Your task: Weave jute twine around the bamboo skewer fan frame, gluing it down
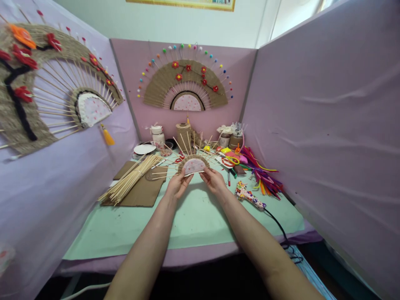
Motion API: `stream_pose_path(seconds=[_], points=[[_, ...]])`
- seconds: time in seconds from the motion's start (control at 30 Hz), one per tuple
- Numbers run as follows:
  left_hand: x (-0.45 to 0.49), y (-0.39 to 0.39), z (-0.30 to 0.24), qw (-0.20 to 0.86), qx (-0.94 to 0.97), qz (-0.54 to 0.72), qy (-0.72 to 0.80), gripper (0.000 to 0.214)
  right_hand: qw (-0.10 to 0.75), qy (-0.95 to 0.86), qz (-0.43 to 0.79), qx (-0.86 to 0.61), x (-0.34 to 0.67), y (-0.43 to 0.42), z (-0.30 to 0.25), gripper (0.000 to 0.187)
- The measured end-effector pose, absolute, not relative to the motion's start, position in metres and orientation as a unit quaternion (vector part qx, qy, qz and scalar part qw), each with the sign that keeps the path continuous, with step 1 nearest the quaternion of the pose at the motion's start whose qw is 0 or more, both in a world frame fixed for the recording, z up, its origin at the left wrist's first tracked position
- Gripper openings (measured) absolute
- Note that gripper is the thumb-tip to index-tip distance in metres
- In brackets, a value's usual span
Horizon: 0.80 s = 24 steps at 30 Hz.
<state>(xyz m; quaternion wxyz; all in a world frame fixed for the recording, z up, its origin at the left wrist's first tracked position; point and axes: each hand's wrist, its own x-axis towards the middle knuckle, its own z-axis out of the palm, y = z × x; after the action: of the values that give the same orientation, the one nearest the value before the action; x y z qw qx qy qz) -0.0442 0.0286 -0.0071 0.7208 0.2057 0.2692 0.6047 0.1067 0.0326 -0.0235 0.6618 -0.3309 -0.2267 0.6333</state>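
Between both hands is a small half-round fan frame, its centre pale with pink spots and edged with a tan twine band. Thin wooden sticks spread outward from that band. My left hand grips the lower left corner, and my right hand grips the lower right corner, with thumbs on the near face. Fingers behind the piece are partly hidden. The fan frame is held above the pale green table cover.
Left lie a bundle of wooden sticks and brown cardboard. Right are a patterned glue gun with a black cord, and colourful pipe cleaners. Behind stand a twine spool and a white jar. Finished fans hang on the partitions.
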Motion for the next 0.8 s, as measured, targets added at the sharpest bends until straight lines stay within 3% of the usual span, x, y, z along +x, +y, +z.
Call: stream_pose_path(seconds=[0.3, 0.8], points=[[-0.050, 0.029, 0.002, 0.728, 0.150, 0.613, 0.266, 0.019, 0.667, -0.251, 0.626, -0.316, 0.111, 0.026, -0.014, 0.019], [-0.044, 0.022, 0.007, 0.702, 0.168, 0.622, 0.302, 0.020, 0.669, -0.334, 0.572, -0.337, 0.104, 0.019, -0.013, 0.040]])
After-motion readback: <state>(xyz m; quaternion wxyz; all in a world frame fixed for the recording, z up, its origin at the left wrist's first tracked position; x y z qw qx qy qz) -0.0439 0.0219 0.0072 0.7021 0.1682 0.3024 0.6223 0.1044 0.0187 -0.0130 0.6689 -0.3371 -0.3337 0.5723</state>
